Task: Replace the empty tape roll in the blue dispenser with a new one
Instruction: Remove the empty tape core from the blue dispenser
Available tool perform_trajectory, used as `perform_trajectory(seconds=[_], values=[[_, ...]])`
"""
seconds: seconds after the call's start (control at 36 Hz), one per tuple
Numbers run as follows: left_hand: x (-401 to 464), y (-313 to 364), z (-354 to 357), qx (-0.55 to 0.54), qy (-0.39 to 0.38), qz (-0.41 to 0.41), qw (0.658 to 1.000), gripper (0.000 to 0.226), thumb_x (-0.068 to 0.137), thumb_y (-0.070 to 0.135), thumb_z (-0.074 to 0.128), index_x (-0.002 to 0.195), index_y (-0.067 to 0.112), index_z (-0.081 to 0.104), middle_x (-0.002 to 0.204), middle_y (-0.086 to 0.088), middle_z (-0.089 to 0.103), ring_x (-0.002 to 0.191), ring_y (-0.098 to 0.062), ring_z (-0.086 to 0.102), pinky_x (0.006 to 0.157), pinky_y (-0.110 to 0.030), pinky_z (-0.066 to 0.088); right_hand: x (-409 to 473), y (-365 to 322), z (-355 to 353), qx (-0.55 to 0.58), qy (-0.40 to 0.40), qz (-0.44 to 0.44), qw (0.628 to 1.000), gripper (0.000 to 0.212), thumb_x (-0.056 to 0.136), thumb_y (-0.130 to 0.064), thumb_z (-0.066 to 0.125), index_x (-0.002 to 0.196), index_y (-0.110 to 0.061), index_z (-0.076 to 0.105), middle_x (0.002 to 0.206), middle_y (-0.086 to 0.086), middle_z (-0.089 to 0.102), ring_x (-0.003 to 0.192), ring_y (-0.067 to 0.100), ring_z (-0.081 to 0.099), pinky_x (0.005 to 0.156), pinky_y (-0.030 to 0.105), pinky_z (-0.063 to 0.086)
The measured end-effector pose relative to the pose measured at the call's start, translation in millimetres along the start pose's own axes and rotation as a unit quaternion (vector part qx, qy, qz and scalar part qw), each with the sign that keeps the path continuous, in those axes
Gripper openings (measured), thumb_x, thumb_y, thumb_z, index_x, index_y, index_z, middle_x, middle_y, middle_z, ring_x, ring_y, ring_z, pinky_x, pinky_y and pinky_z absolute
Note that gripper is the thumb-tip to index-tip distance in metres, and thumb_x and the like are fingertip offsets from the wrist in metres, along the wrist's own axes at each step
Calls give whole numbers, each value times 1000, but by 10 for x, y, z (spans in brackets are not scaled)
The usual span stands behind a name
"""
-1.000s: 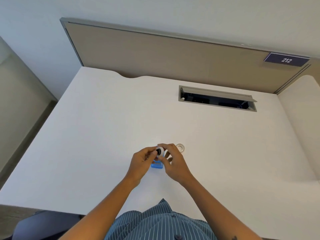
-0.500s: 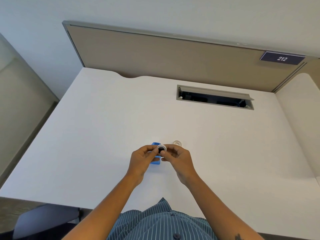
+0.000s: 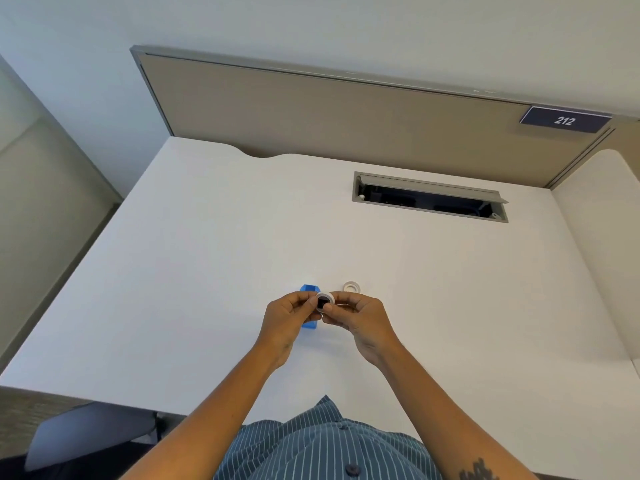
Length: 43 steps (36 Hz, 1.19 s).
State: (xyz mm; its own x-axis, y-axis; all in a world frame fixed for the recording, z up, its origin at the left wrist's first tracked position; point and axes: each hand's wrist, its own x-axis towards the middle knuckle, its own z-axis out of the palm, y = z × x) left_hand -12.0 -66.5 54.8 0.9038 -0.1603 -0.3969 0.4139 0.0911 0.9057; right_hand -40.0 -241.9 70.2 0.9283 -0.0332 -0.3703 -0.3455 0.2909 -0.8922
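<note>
An office workstation: a white counter (image 3: 207, 254) is backed at 12 o'clock by a tan divider panel (image 3: 329, 112) in a grey metal frame, which carries a dark number plate (image 3: 564, 120) reading 212 at 2 o'clock, and a recessed cable hatch (image 3: 429, 196) with its flap raised is set into the counter at 1 o'clock

Blue dispenser (image 3: 309, 308) mostly hidden behind left hand (image 3: 284, 318); only far tip and near corner show. Roll (image 3: 325, 301) held between both hands, edges covered by fingertips (image 3: 327, 308) of right hand (image 3: 360, 318); too small to tell if a thin strand by it is tape. Cable slot (image 3: 429, 196) interior too dark to make out. Shirt (image 3: 322, 445) and forearms cut off at near edge.
</note>
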Motion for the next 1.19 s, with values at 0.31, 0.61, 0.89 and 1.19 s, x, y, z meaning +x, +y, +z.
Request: perform_trajectory(seconds=[0.31,0.61,0.89,1.19], values=[[5,-16,64,1,-8,-5,1000,18,97,23,72,112,17,81,107,-4,83,99,-27,80,99,-42,62,12,-13,-93,-6,-7,9,1000,22,91,1,82,112,-3,84,109,22,82,98,32,81,86,34,66],[0,-34,99,2,-2,-12,1000,15,98,27,69,108,21,80,103,1,83,97,-21,80,93,-35,64,-4,2,-80,1,-21,19,1000,21,96,-2,79,116,-6,83,113,18,83,103,31,81,86,36,67],[-13,-73,100,-28,4,-19,999,15,99,25,70,108,17,79,104,0,83,97,-19,79,80,-27,64,-29,-41,-49,-32,-1,43,999,21,97,-4,79,116,-10,84,105,11,83,94,20,76,80,36,65],[-14,-161,165,22,31,15,999,13,98,30,72,109,23,75,98,3,81,96,-18,78,83,-25,64,-39,-82,78,16,47,52,997,20,96,-9,80,111,5,81,106,26,82,88,34,81,88,42,68]])
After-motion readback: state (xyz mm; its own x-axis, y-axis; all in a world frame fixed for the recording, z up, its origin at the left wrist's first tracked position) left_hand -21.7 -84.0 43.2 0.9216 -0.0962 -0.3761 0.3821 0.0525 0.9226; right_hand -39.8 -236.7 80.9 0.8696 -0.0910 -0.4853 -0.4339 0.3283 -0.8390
